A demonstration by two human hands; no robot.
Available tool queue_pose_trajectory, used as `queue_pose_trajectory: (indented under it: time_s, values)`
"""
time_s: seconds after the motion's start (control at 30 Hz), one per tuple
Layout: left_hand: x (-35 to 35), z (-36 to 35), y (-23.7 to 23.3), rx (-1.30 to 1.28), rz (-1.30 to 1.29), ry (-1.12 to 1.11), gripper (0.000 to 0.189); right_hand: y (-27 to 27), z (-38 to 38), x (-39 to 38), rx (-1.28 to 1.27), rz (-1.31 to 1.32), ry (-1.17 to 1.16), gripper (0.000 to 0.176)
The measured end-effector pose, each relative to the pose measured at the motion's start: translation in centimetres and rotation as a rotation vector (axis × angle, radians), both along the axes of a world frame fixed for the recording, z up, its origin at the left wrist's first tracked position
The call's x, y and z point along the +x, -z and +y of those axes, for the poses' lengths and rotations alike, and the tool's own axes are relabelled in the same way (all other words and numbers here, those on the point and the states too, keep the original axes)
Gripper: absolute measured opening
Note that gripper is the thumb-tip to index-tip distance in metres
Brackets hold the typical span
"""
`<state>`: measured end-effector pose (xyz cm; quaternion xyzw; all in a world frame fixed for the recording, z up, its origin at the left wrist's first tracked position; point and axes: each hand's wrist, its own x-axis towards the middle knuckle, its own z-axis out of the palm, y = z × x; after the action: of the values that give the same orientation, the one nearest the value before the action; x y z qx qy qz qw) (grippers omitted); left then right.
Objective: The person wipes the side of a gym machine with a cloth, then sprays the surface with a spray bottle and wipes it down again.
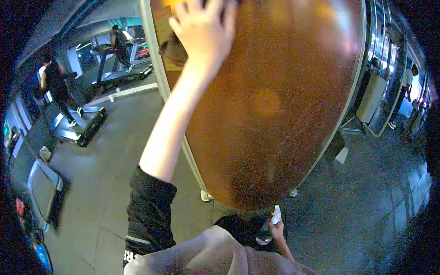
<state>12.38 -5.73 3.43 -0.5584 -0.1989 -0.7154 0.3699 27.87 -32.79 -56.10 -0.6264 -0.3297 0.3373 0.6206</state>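
My left hand (204, 25) reaches up to a large brown glossy panel (270, 114) in a pale metal frame, fingers spread and partly cut off by the top edge. Beneath it a dark cloth (173, 51) sticks out beside the wrist and shows between the fingers; the palm presses it to the panel. Low down, near the panel's bottom edge, my right hand (277, 230) is wrapped round a clear spray bottle (265, 236) with a white spray head, held upright close to my body.
At left, one person stands on a treadmill (82, 123), and another is on a treadmill (121, 73) farther back. Frame feet (206, 196) rest on the dark tiled floor (110, 183). A padded bench (371, 98) stands at right, with a person (407, 82) beyond.
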Motion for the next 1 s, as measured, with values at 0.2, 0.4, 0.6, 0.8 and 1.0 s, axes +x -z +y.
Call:
queue_pose_trajectory:
  time_s: [0.2,0.4,0.6,0.8,1.0]
  values:
    - [1.9,-1.4,14.9,0.286,0.605,-0.053,0.016,-0.1,1.0,0.2,-0.029,-0.295,0.003,0.043]
    - [2.1,-0.8,5.7,0.292,0.451,-0.058,0.029,-1.6,-0.6,-0.4,-0.109,-0.237,-0.038,0.055]
    - [2.2,-2.3,-5.1,0.283,0.099,-0.021,0.029,-2.6,-0.7,-0.8,0.088,0.002,0.137,0.039]
    - [3.7,-2.8,-2.0,0.186,0.188,0.062,0.029,0.0,-0.2,-0.2,-0.019,-0.123,0.151,0.043]
    - [2.8,-2.2,11.3,0.291,0.715,-0.007,0.031,-1.7,0.4,-0.5,-0.163,-0.205,0.079,0.054]
